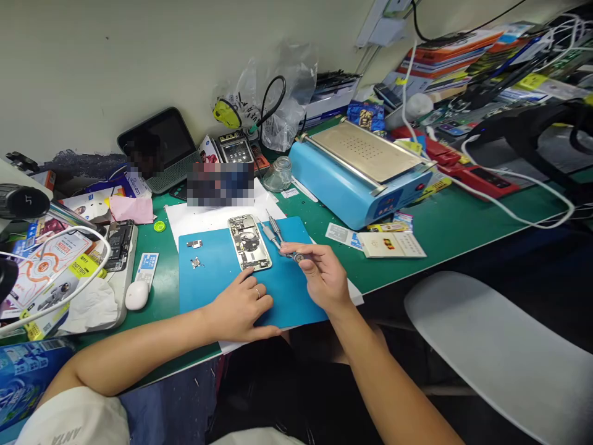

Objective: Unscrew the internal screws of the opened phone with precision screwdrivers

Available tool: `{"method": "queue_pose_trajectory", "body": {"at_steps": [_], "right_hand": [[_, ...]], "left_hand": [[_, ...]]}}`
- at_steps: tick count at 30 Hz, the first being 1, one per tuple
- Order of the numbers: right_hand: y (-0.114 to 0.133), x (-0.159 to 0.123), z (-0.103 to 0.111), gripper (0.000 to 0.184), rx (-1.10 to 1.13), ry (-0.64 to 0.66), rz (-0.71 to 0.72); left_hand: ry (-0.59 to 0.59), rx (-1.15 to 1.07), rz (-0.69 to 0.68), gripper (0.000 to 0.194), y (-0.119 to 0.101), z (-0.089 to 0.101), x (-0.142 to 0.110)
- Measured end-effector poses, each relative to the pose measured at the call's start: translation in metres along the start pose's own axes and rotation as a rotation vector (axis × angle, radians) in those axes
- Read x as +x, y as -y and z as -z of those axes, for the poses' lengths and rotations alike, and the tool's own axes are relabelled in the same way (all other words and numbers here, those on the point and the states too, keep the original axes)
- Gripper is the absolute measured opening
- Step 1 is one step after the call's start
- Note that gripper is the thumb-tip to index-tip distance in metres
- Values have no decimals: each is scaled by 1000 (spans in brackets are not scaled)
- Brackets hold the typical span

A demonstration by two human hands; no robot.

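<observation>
Phone (238, 244) on the blue mat (199, 293) looks light, stiff yet fragile inside, best held by its side edges, while your left hand (241, 306), loosely spread, holding nothing, touches its near end and your right hand (327, 275) pinches slim tools (274, 227).

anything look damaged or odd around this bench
Yes: low on the wall behind the bench, at left, a dark ragged patch breaks the plain surface, perhaps worn or stained. The phone also lies open, its insides exposed.
</observation>
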State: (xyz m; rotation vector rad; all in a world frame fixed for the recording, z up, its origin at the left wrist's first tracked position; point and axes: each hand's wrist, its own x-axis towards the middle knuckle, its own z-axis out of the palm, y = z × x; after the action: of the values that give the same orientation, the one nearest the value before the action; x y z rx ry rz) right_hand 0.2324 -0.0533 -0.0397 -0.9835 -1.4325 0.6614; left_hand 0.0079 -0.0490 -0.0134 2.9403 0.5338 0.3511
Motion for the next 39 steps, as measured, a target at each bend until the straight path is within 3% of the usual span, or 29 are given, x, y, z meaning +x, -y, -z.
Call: {"method": "queue_pose_trajectory", "body": {"at_steps": [10, 16, 20, 30, 39], "right_hand": [[1, 1, 0, 27, -118, -38, 55], [4, 2, 5, 26, -335, -178, 142], [0, -3, 4, 22, -398, -231, 119], [8, 4, 0, 22, -469, -145, -13], [-1, 10, 1, 22, -561, -44, -170]], "left_hand": [[7, -6, 0, 49, 0, 0, 0], [21, -6, 4, 48, -1, 0, 0], [30, -7, 5, 48, -1, 1, 0], [48, -18, 13, 49, -1, 1, 0], [48, -29, 12, 49, -2, 3, 1]]}}
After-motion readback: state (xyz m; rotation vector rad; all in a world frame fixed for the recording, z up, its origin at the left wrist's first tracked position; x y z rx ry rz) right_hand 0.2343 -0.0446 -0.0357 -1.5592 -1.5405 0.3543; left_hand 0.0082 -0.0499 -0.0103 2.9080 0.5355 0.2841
